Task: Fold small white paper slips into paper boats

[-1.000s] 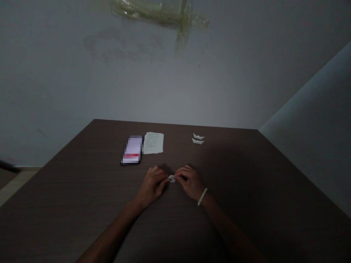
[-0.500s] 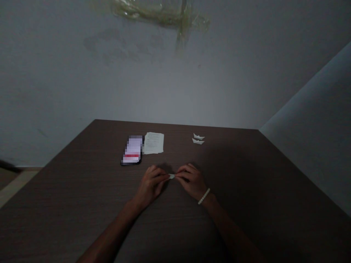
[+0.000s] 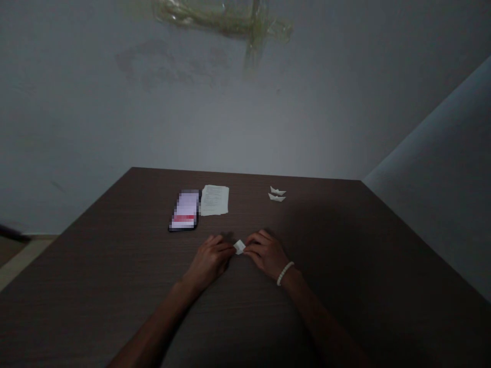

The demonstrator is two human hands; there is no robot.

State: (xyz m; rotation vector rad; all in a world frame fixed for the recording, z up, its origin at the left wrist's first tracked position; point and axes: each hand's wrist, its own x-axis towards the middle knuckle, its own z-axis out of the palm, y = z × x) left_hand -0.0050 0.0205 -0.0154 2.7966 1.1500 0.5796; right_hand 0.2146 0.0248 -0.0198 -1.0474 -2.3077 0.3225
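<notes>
Between my two hands is a small folded piece of white paper (image 3: 240,247), its visible part shaped like a diamond. My left hand (image 3: 211,257) pinches its left corner with closed fingers. The right corner is pinched by my right hand (image 3: 267,252), which has a pale beaded bracelet (image 3: 285,273) at the wrist. My fingertips hide the paper's outer ends. Farther off, beyond my right hand, two small white paper boats (image 3: 277,197) sit one behind the other on the table.
The dark brown wooden table (image 3: 330,306) reaches back to a grey wall (image 3: 291,128). A phone (image 3: 185,209) with a blurred screen lies at the back left. Against its right side is a stack of printed paper sheets (image 3: 215,200). Tape (image 3: 222,23) crosses the wall above.
The folded paper between my fingers shows more of its face now, from a narrow strip to a diamond. Both hands stay nearly in place, still pinching it.
</notes>
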